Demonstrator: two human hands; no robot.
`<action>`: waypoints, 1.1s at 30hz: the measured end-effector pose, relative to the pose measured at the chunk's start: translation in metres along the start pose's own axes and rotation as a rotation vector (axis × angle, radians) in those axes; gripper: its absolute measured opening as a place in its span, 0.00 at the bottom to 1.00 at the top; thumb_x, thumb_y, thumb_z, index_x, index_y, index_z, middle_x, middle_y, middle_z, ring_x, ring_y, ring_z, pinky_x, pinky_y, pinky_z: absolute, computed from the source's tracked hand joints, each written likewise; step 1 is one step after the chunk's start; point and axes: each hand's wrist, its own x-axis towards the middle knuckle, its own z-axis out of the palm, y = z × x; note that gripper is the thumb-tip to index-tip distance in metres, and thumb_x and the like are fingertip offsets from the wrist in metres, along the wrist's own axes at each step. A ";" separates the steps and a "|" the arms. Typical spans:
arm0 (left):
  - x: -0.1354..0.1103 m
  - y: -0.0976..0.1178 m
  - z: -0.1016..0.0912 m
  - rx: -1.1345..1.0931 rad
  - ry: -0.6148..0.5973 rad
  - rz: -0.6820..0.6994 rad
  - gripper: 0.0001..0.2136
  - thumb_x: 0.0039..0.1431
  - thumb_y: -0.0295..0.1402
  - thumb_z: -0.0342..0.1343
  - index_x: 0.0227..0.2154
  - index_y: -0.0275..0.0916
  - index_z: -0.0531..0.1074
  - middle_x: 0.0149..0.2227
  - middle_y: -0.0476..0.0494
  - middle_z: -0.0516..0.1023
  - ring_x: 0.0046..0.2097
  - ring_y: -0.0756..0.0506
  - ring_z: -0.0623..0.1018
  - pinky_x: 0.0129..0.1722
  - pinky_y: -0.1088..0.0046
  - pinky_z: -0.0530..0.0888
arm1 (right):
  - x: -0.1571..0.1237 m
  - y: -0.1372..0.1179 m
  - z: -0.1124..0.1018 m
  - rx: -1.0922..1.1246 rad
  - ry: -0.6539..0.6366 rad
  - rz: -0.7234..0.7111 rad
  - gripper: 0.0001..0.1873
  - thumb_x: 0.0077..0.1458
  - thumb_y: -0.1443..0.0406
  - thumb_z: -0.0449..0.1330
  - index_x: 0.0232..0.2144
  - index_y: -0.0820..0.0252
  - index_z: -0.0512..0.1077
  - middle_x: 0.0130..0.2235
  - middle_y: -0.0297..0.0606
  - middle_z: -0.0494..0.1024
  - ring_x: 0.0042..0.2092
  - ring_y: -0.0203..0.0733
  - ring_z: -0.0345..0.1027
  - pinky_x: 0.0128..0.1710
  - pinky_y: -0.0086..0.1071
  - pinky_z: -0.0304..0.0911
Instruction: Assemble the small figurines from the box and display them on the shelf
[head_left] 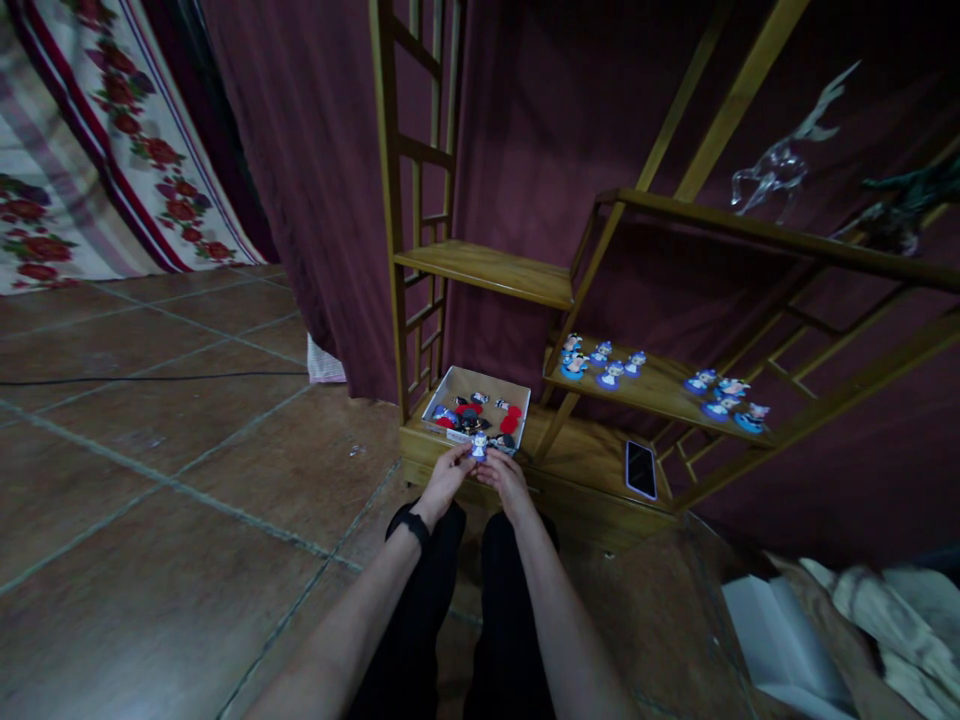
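Observation:
Between my fingers, in front of the white box, I hold a small purple-and-white figurine (479,444) upright. My left hand (448,474) grips it from the left and my right hand (504,474) from the right, fingers closed at its base. Just beyond, the open white box (487,379) holds several more figurines and red and black pieces. Up on the shelf to the right, a group of figurines (610,374) with purple and blue bases stands at the left end. A second group of figurines (720,405) stands farther right.
The wooden display rack (487,270) has slanted posts and raised shelves. A phone (640,470) lies on its low board. A clear glass deer (780,165) stands on the upper right shelf. On the tiled floor at right are a white box (780,635) and cloth (900,610).

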 end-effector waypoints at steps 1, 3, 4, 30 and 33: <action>0.000 0.000 0.000 0.000 0.000 -0.004 0.20 0.40 0.32 0.61 0.40 0.33 0.72 0.34 0.41 0.76 0.33 0.48 0.73 0.34 0.72 0.69 | 0.001 0.001 -0.001 0.003 0.006 -0.006 0.20 0.37 0.59 0.64 0.36 0.60 0.71 0.28 0.36 0.77 0.30 0.39 0.72 0.34 0.35 0.67; -0.001 0.000 0.000 0.006 -0.008 -0.010 0.20 0.40 0.31 0.61 0.40 0.33 0.72 0.34 0.42 0.76 0.32 0.49 0.73 0.34 0.72 0.69 | 0.002 0.004 -0.001 0.012 0.006 -0.021 0.21 0.36 0.59 0.65 0.35 0.60 0.71 0.27 0.36 0.77 0.29 0.38 0.72 0.35 0.35 0.67; -0.001 0.000 0.001 0.012 -0.013 -0.012 0.20 0.40 0.31 0.60 0.40 0.33 0.72 0.34 0.42 0.76 0.31 0.49 0.73 0.34 0.71 0.69 | 0.003 0.005 -0.002 0.018 0.002 -0.026 0.21 0.35 0.59 0.65 0.35 0.60 0.72 0.27 0.35 0.77 0.29 0.38 0.71 0.35 0.36 0.67; -0.007 0.008 0.005 0.368 -0.043 0.141 0.11 0.41 0.30 0.58 0.31 0.35 0.74 0.26 0.47 0.74 0.30 0.46 0.71 0.33 0.72 0.66 | -0.001 0.003 -0.005 0.044 -0.024 -0.105 0.18 0.35 0.64 0.64 0.35 0.56 0.70 0.35 0.35 0.76 0.40 0.41 0.70 0.41 0.37 0.64; -0.008 0.009 0.007 0.355 -0.052 0.133 0.10 0.40 0.31 0.58 0.29 0.36 0.74 0.26 0.47 0.74 0.30 0.46 0.71 0.33 0.72 0.66 | -0.003 0.001 -0.004 0.045 -0.033 -0.128 0.18 0.36 0.65 0.63 0.34 0.56 0.70 0.35 0.34 0.76 0.39 0.41 0.70 0.41 0.37 0.64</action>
